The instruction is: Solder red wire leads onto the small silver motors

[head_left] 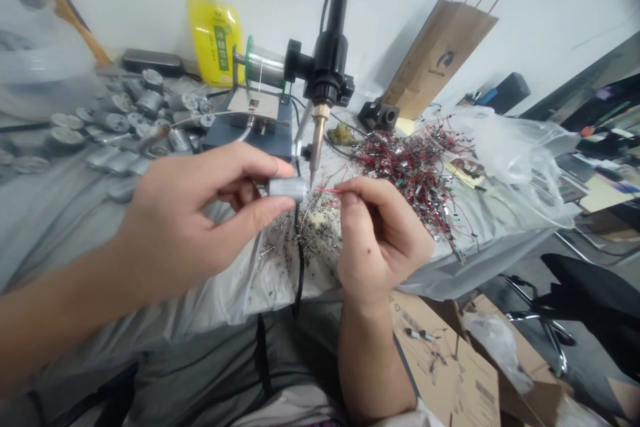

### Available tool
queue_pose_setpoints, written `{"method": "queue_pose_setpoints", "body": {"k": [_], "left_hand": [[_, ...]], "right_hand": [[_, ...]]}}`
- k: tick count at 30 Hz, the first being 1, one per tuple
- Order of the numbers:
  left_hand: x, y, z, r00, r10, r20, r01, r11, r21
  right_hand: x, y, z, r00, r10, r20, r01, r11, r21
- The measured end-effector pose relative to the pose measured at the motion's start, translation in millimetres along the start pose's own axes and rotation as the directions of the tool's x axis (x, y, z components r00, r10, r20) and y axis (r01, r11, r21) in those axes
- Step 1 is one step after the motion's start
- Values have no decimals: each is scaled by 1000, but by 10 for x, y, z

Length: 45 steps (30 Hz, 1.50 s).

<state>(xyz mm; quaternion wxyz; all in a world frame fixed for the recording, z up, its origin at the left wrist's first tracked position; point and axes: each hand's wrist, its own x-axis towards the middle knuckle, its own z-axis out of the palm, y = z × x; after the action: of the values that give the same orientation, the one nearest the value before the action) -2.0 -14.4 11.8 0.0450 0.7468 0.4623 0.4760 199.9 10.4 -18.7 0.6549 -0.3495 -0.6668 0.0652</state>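
Between the thumb and forefinger of my left hand (200, 207) is a small silver cylindrical motor (287, 190), lying sideways with its end toward the right. My right hand (377, 230) pinches a thin red wire (327, 191) that reaches toward that end of the motor. Whether wire and motor touch is too fine to tell. Just above the gap between my hands, a soldering iron (319, 137) points down from a black clamp (320, 70), its tip close to the motor's end. Behind them stands a solder spool (265, 65) with a green rim.
Many silver motors (150, 103) are heaped at the left. A tangled pile of red and black wires (405, 163) lies at the right. Solder crumbs (285, 240) cover the plastic sheet below my hands. A yellow pouch (215, 37) and a paper bag (440, 53) stand behind.
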Motion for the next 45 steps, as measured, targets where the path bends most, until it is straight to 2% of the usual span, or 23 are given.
{"method": "queue_pose_setpoints", "body": {"k": [13, 19, 24, 33, 45], "left_hand": [[4, -7, -12, 1000, -6, -6, 6, 1000, -6], [17, -16, -12, 998, 57, 6, -57, 998, -2], [16, -31, 7, 992, 110, -59, -109, 994, 16], [21, -98, 21, 989, 136, -56, -138, 990, -28], [31, -51, 23, 995, 88, -56, -89, 996, -20]], "right_hand": [[-14, 4, 17, 1000, 3, -22, -2, 1000, 13], [-11, 6, 33, 999, -11, -35, 12, 999, 33], [-11, 10, 32, 1000, -9, -29, 10, 999, 37], [-16, 9, 28, 1000, -16, -13, 16, 1000, 19], [-8, -1, 28, 999, -34, -1, 34, 999, 6]]}}
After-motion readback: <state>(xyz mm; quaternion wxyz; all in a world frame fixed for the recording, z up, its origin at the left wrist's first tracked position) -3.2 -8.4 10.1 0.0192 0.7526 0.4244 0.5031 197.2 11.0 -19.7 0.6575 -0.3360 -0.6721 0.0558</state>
